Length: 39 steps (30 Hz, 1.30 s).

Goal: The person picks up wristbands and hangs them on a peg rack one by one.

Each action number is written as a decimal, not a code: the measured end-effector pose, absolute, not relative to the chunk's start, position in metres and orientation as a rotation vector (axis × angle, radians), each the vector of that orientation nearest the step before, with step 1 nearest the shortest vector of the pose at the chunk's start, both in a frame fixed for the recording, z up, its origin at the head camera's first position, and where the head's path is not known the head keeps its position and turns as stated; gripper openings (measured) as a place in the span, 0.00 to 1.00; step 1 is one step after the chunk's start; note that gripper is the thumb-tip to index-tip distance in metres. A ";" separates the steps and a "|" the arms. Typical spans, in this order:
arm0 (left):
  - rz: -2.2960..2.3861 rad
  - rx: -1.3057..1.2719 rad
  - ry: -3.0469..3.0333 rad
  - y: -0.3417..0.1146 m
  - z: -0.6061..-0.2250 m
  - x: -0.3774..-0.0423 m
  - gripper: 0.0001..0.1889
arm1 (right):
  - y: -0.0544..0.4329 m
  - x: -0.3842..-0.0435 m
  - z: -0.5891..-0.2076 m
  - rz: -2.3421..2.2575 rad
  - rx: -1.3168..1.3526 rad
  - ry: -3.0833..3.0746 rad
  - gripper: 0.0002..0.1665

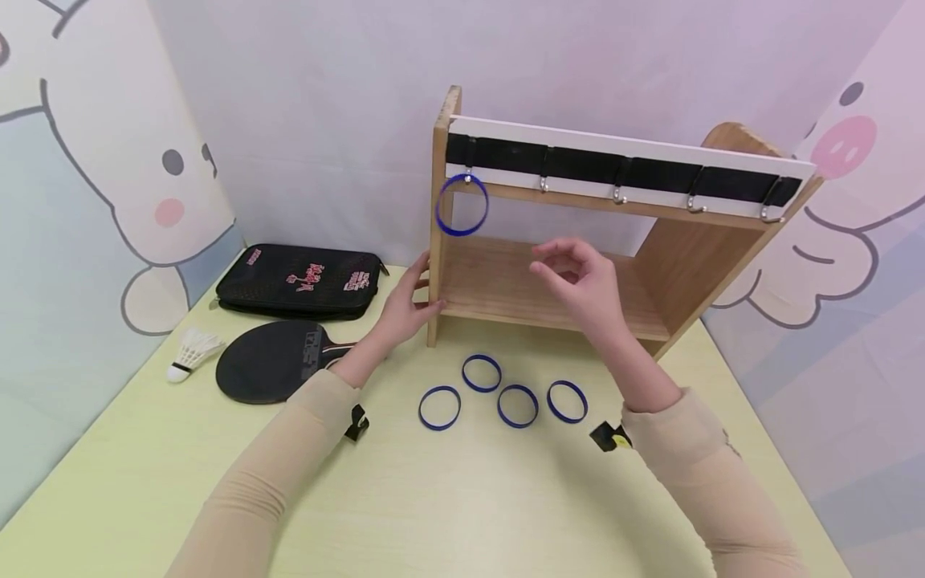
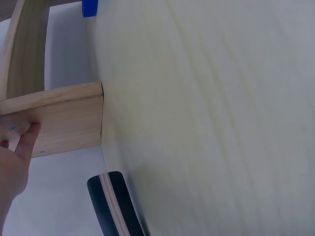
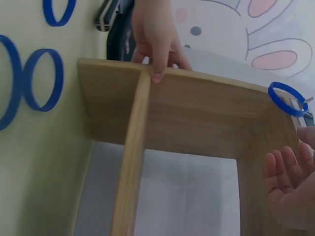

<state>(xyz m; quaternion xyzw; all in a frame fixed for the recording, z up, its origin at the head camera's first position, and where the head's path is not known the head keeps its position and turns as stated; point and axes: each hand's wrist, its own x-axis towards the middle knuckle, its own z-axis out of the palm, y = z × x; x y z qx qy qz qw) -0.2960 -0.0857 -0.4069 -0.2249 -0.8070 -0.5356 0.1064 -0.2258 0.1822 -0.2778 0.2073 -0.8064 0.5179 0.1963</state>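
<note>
LOG: Brown wooden rack (image 1: 499,281) | blue ring (image 1: 459,233): hung front-left | left hand (image 1: 406,309): left side, fingers spread, part-hidden | right hand (image 1: 587,282): front, fingers apart

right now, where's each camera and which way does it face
Head: on the head, forward and down over the shelf; left hand, right hand and sleeves show.
Left wrist: on that wrist, towards the shelf's side and table; left hand at left edge.
Right wrist: on that wrist, across the shelf; both hands show.
Shared: head and right wrist views show the hanging ring.
</note>
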 end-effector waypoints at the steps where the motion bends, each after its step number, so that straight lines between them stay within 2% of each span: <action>1: -1.574 -0.666 -2.375 -0.086 -0.407 -0.296 0.46 | 0.186 -0.225 -0.281 1.424 0.578 -2.293 0.16; 13: -1.583 -0.649 -2.383 -0.085 -0.404 -0.297 0.46 | 0.224 -0.219 -0.337 1.087 0.732 -2.560 0.16; 24: -1.597 -0.654 -2.374 -0.086 -0.405 -0.297 0.45 | 0.263 -0.217 -0.392 0.845 0.866 -2.733 0.21; 39: -1.613 -0.644 -2.369 -0.085 -0.407 -0.297 0.45 | 0.294 -0.227 -0.429 0.650 1.037 -2.805 0.15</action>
